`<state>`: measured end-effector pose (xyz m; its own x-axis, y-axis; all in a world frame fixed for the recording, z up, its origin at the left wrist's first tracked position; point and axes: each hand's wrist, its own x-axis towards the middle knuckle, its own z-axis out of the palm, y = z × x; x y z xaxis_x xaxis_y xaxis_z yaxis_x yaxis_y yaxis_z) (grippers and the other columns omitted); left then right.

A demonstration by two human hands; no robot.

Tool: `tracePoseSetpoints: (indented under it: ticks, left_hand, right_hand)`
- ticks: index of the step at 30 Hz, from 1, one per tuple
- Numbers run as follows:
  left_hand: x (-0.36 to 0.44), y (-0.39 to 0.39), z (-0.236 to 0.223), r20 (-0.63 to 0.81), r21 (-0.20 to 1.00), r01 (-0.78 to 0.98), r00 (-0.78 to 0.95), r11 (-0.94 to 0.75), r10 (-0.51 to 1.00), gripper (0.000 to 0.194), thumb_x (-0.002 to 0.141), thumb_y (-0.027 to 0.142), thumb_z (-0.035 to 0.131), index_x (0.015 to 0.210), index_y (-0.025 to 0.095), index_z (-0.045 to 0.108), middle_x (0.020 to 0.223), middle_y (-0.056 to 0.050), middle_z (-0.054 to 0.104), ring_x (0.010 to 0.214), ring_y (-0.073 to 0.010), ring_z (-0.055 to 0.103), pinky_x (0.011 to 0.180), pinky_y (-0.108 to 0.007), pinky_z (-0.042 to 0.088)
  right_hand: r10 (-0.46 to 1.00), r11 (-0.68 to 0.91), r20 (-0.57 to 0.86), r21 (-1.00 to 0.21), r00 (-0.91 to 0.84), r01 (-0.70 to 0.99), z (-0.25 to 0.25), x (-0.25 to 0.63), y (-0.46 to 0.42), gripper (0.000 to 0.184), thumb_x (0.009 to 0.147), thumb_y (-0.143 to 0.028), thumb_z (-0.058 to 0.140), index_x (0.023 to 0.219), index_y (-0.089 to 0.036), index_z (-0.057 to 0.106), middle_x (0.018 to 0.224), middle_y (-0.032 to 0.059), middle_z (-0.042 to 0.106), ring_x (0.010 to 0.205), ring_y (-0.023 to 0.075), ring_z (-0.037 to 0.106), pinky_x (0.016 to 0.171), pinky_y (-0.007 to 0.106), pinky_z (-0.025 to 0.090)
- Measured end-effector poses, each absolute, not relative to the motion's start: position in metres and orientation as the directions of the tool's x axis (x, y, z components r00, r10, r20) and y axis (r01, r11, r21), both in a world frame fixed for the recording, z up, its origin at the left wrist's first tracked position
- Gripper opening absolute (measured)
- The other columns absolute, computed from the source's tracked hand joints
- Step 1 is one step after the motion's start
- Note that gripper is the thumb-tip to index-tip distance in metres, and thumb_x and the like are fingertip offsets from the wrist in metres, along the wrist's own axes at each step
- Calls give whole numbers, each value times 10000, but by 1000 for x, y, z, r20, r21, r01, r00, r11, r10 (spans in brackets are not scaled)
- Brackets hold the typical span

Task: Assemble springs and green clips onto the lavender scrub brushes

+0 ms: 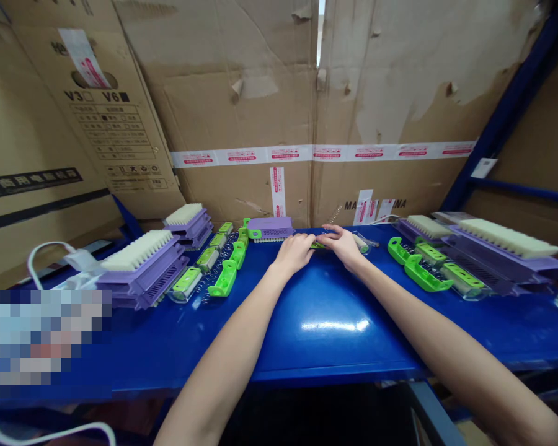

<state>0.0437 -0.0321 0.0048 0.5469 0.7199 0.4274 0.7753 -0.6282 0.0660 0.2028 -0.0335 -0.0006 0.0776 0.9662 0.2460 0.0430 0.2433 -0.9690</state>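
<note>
My left hand (297,249) is at the middle of the table's far part, its fingers closed on a small green plastic part (317,245), mostly hidden by the fingers. Close on its right is my right hand (341,244), fingers bent together in a pinch. A thin metal coil spring (336,214) rises at a tilt from the right fingertips. Just left of my hands lies a purple brush block (270,228), bristles down, with a green end piece. A clear and green piece (361,243) lies partly behind my right hand.
Purple brush blocks with cream bristles are stacked at left (142,272) and right (511,248). Green clips (227,277), coil springs and clear green-topped cases (186,285) lie in rows on both sides. Cardboard (251,111) walls the blue table (335,353); a white cable (41,248) runs at left.
</note>
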Motion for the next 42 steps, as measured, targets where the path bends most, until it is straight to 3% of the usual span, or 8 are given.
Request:
tracePoseSetpoints:
  ticks: [4,7,13,17,22,30,36,42]
  left_hand:
    - [41,-31,5,412,65,787,538,-613,735,196,852,170,519,1036,188,583,1020,-99,627,1000,-240,579,895,-347,439]
    - [37,-30,5,434,82,795,514,-600,740,235,844,161,520,1071,179,580,1049,-114,616,1023,-254,563,902,-367,433]
    - [27,-24,3,523,27,897,364,-442,771,391,822,212,571,1207,161,519,1261,-159,504,1174,-305,455,955,-433,382]
    - [17,-19,-4,564,51,939,255,-341,786,547,793,249,614,1303,137,451,1398,-207,386,1298,-356,343,1052,-492,272]
    - [12,-14,-9,529,51,946,245,-319,812,612,795,278,616,1350,128,406,1408,-222,386,1327,-370,313,1087,-546,191]
    - [22,-21,2,522,-27,962,245,-271,817,444,833,348,570,1227,164,479,1237,-163,510,1150,-319,454,1015,-498,300]
    - [25,-24,7,556,-71,963,255,-261,791,368,861,372,533,1150,146,515,1109,-138,538,1067,-300,477,957,-466,339]
    - [24,-22,7,583,-87,965,250,-247,773,299,887,337,493,1122,159,541,1083,-130,555,1040,-294,491,929,-462,356]
  right_hand:
    - [938,323,336,-936,82,141,-5,204,-30,535,634,-252,743,1131,-150,572,809,46,723,861,211,681,836,346,524]
    - [905,366,413,-879,104,305,-7,205,-28,579,650,-238,725,1196,-166,546,774,17,713,827,203,679,863,367,505]
    - [889,345,452,-770,77,537,-8,207,-30,718,647,-205,731,1317,-192,473,723,-7,688,722,195,661,781,347,505]
    - [908,323,413,-795,68,514,-10,208,-29,786,641,-192,736,1362,-189,422,725,-9,696,724,189,663,763,326,506]
    - [926,296,371,-825,66,481,-12,209,-25,784,639,-174,733,1355,-168,416,748,0,695,740,182,666,766,319,515]
    - [934,316,353,-891,60,325,-15,208,-21,555,650,-260,726,1161,-132,549,800,36,687,768,174,653,761,310,513]
    - [930,346,362,-918,54,196,-12,204,-23,240,673,-358,662,779,-149,614,778,65,688,744,177,648,717,293,502]
    - [931,334,357,-917,74,219,-8,203,-26,144,666,-283,578,717,-152,611,657,35,662,649,149,621,671,265,482]
